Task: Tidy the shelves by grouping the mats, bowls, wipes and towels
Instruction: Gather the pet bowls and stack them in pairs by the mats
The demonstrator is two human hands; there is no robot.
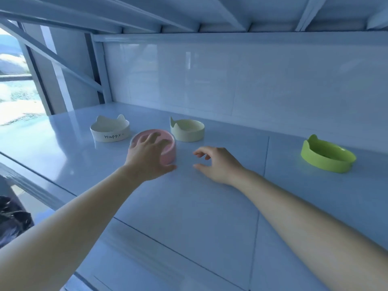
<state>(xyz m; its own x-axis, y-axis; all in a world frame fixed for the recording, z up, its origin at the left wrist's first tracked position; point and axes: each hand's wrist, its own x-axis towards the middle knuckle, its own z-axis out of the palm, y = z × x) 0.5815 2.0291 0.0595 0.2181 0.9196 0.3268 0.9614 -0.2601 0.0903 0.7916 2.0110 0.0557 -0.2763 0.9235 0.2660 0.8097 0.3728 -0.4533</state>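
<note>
You are gripping the pink bowl [169,153] with your left hand [147,158] on the white shelf [189,211].

Your left fingers are curling over its rim and your thumb is pressing its near wall; the bowl is sitting between the white "Happy" bowl [110,132] and the cream bowl [188,132], just in front of both. Your right hand [218,164] is hovering just beside it, fingers loosely bent, holding nothing. The green bowl [327,157] is lying well apart to the right.

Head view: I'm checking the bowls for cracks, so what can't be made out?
Pink bowl: near side, part of inside, head view, covered by left hand.
White bowl: inner floor, head view, behind its near wall.
Dark thing: head view, cut off by left edge.
</note>
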